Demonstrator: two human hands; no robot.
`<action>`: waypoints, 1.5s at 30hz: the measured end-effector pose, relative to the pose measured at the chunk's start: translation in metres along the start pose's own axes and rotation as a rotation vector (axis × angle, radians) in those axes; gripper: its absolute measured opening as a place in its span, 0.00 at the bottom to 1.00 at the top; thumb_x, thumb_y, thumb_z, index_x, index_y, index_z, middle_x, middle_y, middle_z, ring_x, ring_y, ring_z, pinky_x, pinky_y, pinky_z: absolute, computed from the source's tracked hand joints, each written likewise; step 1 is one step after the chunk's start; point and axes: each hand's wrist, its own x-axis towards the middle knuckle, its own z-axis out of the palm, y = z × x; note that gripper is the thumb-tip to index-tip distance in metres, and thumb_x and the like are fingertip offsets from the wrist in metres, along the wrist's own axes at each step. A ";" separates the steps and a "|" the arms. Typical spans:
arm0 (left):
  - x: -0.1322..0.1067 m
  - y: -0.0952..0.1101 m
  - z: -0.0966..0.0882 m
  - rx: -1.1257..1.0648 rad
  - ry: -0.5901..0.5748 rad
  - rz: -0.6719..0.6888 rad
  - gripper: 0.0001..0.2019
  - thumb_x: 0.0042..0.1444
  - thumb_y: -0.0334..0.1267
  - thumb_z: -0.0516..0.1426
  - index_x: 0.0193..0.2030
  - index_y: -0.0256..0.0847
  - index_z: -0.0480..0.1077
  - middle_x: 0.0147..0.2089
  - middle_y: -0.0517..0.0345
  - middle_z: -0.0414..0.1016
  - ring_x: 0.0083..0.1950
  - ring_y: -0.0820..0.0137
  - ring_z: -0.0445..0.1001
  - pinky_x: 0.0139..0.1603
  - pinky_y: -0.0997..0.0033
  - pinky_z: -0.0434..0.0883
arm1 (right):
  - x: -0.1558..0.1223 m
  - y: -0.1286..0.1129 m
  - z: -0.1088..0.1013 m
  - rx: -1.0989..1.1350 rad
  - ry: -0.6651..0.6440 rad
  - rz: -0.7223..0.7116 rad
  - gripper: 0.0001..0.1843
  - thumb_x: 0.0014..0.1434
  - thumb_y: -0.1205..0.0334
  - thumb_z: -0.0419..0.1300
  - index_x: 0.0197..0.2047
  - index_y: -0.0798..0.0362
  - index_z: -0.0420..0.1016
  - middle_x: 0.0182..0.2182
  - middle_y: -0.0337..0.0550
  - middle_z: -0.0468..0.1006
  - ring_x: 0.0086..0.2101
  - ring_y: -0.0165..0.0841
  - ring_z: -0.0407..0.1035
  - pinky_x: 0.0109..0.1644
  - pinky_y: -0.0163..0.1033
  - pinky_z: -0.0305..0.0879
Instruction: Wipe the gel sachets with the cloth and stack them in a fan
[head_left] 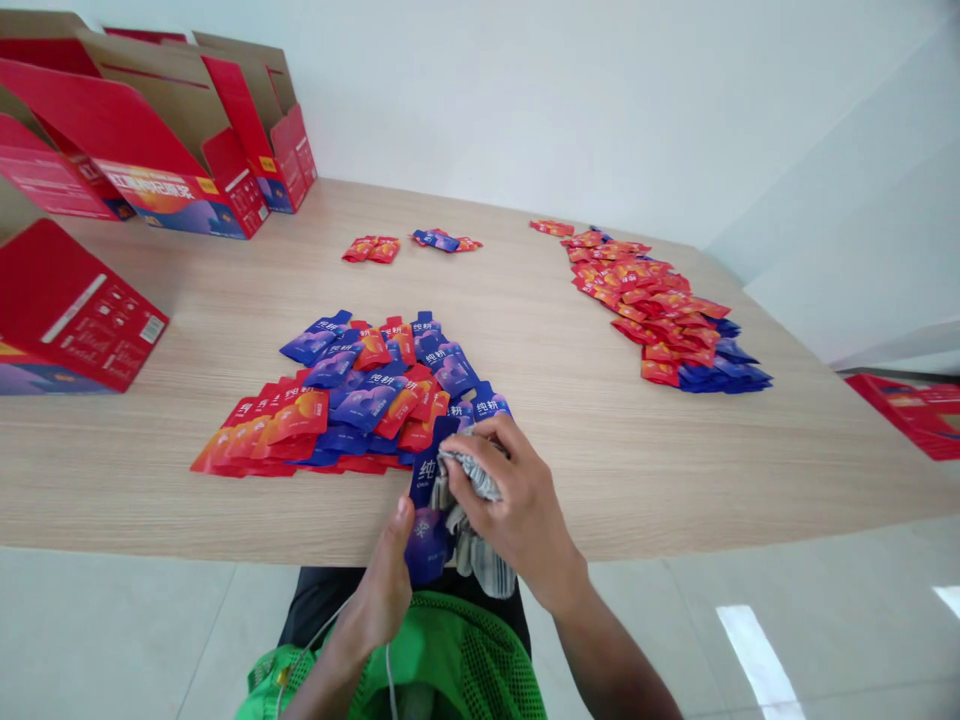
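My left hand (390, 570) is closed on a blue sachet (425, 535) with white lettering, held upright at the table's front edge. A crumpled grey-and-white striped cloth (480, 545) is bunched in my right hand (517, 500), pressed near the upper part of that sachet, with its loose end hanging below. Just beyond both hands lies a pile of red and blue sachets (360, 400), overlapping in rows. The fingertips behind the blue sachet are hidden.
A second heap of red and blue sachets (652, 300) spreads along the table's right side. Small groups of red sachets (371, 249) and mixed sachets (442, 240) lie farther back. Open red cartons (180, 190) stand at the left, and another red box (911, 410) is beyond the right edge.
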 end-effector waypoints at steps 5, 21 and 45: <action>0.000 0.027 0.020 -0.021 -0.130 0.015 0.31 0.68 0.63 0.59 0.72 0.50 0.75 0.75 0.55 0.75 0.86 0.48 0.50 0.86 0.42 0.46 | 0.000 0.004 0.001 0.105 0.042 0.045 0.08 0.72 0.70 0.61 0.49 0.49 0.80 0.42 0.44 0.76 0.42 0.36 0.76 0.47 0.43 0.77; 0.004 0.065 0.056 -0.434 -0.218 -0.195 0.24 0.49 0.48 0.80 0.50 0.47 0.82 0.36 0.64 0.77 0.31 0.76 0.73 0.34 0.78 0.76 | -0.050 0.009 -0.022 0.584 0.244 0.322 0.04 0.70 0.58 0.65 0.43 0.46 0.81 0.38 0.41 0.76 0.37 0.36 0.75 0.39 0.38 0.71; -0.006 0.017 0.038 -0.141 0.215 -0.196 0.23 0.62 0.53 0.70 0.62 0.52 0.82 0.75 0.55 0.75 0.85 0.49 0.53 0.79 0.48 0.65 | -0.027 0.011 -0.005 -0.003 -0.067 -0.011 0.09 0.72 0.70 0.60 0.48 0.49 0.79 0.40 0.44 0.77 0.40 0.37 0.76 0.46 0.43 0.78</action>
